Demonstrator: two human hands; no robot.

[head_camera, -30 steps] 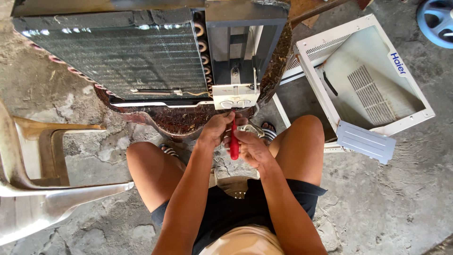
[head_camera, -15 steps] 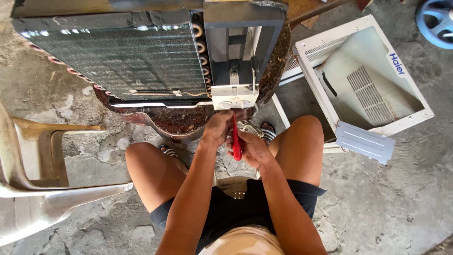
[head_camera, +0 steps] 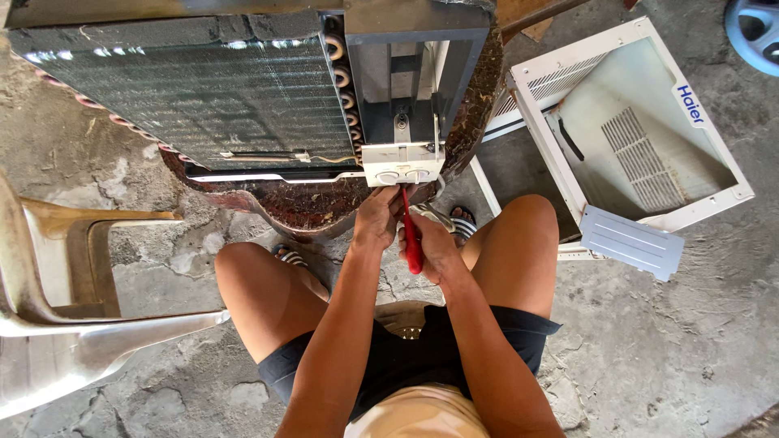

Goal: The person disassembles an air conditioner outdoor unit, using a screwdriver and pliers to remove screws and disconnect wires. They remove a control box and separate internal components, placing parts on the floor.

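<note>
I sit over a bare window air conditioner chassis (head_camera: 243, 105) with a finned coil and a rusty base pan. Its white control panel (head_camera: 402, 165) with two knobs faces me. My right hand (head_camera: 434, 247) grips a red-handled screwdriver (head_camera: 411, 235), its tip up against the panel's lower edge. My left hand (head_camera: 377, 219) rests beside the shaft, fingers at the panel's bottom, steadying the tool.
A white plastic casing (head_camera: 633, 130) lies on the concrete to the right, with a loose grey panel (head_camera: 633, 242) at its near corner. A plastic chair (head_camera: 73, 276) stands at the left. My knees flank the work spot.
Both hands and the screwdriver shifted slightly, and the view drew a little closer to the control panel.
</note>
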